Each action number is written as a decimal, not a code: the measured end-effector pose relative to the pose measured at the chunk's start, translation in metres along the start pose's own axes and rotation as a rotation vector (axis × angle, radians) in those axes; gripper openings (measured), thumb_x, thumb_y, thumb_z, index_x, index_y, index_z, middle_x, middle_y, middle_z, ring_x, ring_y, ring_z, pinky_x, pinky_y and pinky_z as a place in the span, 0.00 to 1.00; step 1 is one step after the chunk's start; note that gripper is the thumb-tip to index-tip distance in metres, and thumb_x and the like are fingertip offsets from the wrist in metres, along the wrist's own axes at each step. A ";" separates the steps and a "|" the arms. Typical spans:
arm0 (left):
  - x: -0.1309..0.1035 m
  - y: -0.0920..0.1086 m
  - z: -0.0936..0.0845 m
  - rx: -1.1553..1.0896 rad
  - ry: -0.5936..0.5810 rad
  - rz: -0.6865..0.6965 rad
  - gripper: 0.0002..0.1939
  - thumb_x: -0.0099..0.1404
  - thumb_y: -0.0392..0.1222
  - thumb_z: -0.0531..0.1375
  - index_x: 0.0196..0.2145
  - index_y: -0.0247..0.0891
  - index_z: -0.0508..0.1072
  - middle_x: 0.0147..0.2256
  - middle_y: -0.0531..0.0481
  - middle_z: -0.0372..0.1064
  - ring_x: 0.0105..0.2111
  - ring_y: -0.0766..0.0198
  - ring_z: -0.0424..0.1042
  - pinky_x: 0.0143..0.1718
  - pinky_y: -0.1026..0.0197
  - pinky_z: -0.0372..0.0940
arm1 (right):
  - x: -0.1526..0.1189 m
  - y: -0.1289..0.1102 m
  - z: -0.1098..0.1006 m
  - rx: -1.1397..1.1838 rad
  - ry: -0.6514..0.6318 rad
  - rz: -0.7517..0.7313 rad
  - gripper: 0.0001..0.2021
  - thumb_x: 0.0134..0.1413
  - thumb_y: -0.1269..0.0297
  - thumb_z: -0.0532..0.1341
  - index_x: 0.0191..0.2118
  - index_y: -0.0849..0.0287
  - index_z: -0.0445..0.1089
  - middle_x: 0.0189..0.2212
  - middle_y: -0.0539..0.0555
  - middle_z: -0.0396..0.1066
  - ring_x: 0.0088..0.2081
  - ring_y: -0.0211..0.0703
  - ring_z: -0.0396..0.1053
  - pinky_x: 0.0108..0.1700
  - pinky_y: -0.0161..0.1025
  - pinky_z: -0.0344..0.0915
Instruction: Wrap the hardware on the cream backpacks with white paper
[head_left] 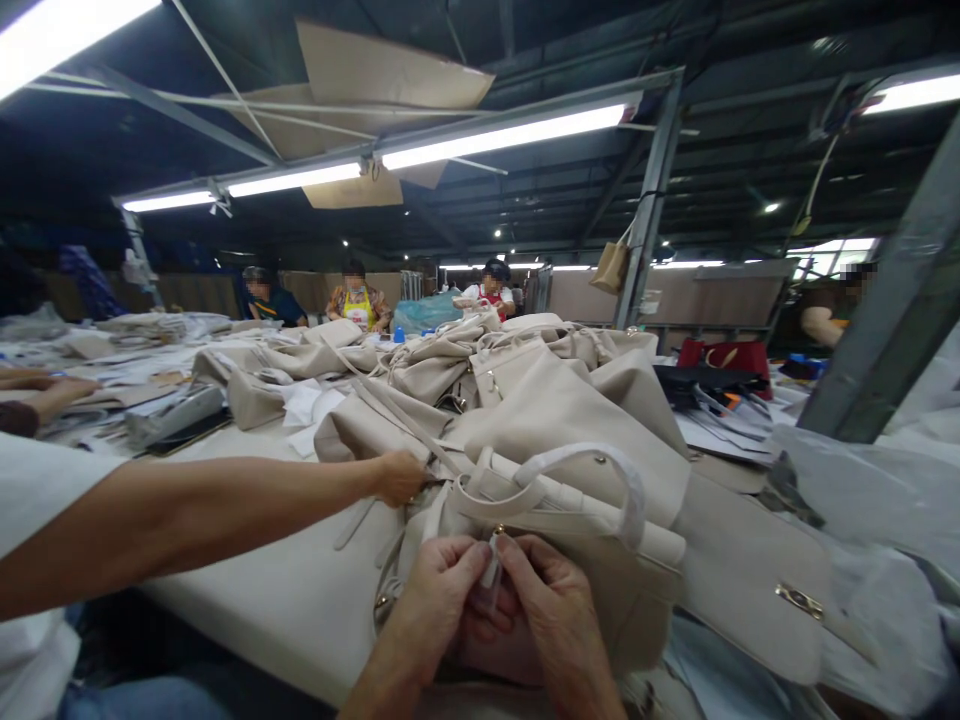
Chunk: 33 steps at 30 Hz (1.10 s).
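Hands meet at the bottom centre: the left hand (439, 590) and right hand (551, 600) both pinch a small white tag (491, 570), each grip clamped on it from its own side. The tag sits at the near edge of a beige handbag (600, 520) lying on the pale counter (300, 590), its wrapped handle (592, 465) arching just above. A co-worker's arm (195, 515) reaches in from the left, that hand (401, 478) gripping a strap (442, 455) of the heap of beige bags (465, 375) behind.
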<state>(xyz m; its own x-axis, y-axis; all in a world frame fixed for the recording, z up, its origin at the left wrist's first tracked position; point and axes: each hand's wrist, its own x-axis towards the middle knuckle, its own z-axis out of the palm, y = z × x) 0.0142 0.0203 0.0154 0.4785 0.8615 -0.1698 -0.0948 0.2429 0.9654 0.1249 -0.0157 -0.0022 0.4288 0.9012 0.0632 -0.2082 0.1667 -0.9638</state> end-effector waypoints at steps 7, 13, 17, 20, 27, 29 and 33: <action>0.008 0.001 -0.001 0.005 -0.019 -0.007 0.28 0.47 0.65 0.66 0.28 0.33 0.75 0.19 0.46 0.74 0.18 0.64 0.71 0.18 0.68 0.62 | 0.000 -0.004 -0.012 0.088 -0.078 0.101 0.21 0.34 0.44 0.72 0.24 0.61 0.78 0.13 0.43 0.54 0.20 0.32 0.51 0.23 0.31 0.55; 0.013 0.001 0.002 0.031 -0.034 -0.010 0.27 0.47 0.65 0.66 0.27 0.34 0.75 0.19 0.47 0.74 0.18 0.65 0.71 0.18 0.68 0.62 | 0.005 0.000 -0.017 0.178 -0.137 0.127 0.19 0.36 0.49 0.74 0.27 0.62 0.79 0.21 0.51 0.72 0.25 0.36 0.63 0.28 0.32 0.61; 0.015 -0.004 0.003 0.071 -0.028 0.015 0.29 0.48 0.67 0.64 0.27 0.34 0.73 0.17 0.48 0.72 0.16 0.66 0.69 0.17 0.69 0.59 | 0.004 0.004 -0.015 0.254 -0.163 0.138 0.17 0.40 0.51 0.73 0.26 0.62 0.76 0.19 0.48 0.69 0.21 0.34 0.61 0.25 0.32 0.61; 0.017 -0.010 0.001 0.115 0.003 0.082 0.28 0.51 0.67 0.63 0.25 0.35 0.71 0.16 0.50 0.69 0.15 0.67 0.67 0.16 0.68 0.57 | 0.003 0.006 -0.011 0.280 -0.171 0.135 0.17 0.41 0.51 0.72 0.24 0.62 0.74 0.15 0.46 0.65 0.19 0.33 0.58 0.23 0.32 0.59; 0.006 -0.020 0.003 0.346 0.072 0.307 0.22 0.64 0.55 0.57 0.19 0.39 0.66 0.17 0.51 0.66 0.18 0.65 0.65 0.20 0.65 0.58 | 0.004 0.018 -0.011 0.148 -0.084 0.099 0.18 0.39 0.50 0.72 0.21 0.61 0.70 0.15 0.47 0.65 0.19 0.35 0.60 0.24 0.34 0.59; 0.003 -0.023 0.004 0.369 0.079 0.327 0.22 0.66 0.54 0.55 0.19 0.40 0.64 0.17 0.52 0.64 0.18 0.64 0.65 0.22 0.64 0.59 | 0.004 0.018 -0.010 0.046 -0.004 0.081 0.18 0.36 0.51 0.72 0.20 0.61 0.70 0.15 0.47 0.65 0.20 0.35 0.59 0.24 0.33 0.59; 0.001 -0.030 0.006 0.400 0.121 0.333 0.20 0.67 0.53 0.53 0.21 0.40 0.63 0.19 0.52 0.63 0.21 0.63 0.65 0.23 0.64 0.59 | 0.002 0.012 -0.004 -0.045 0.070 0.057 0.17 0.34 0.51 0.70 0.19 0.61 0.69 0.15 0.47 0.65 0.19 0.35 0.59 0.23 0.33 0.59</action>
<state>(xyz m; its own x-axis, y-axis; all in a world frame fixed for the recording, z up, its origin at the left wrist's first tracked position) 0.0230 0.0114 -0.0128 0.3728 0.9140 0.1601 0.1272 -0.2213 0.9669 0.1270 -0.0135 -0.0146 0.4782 0.8782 -0.0089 -0.1947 0.0961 -0.9761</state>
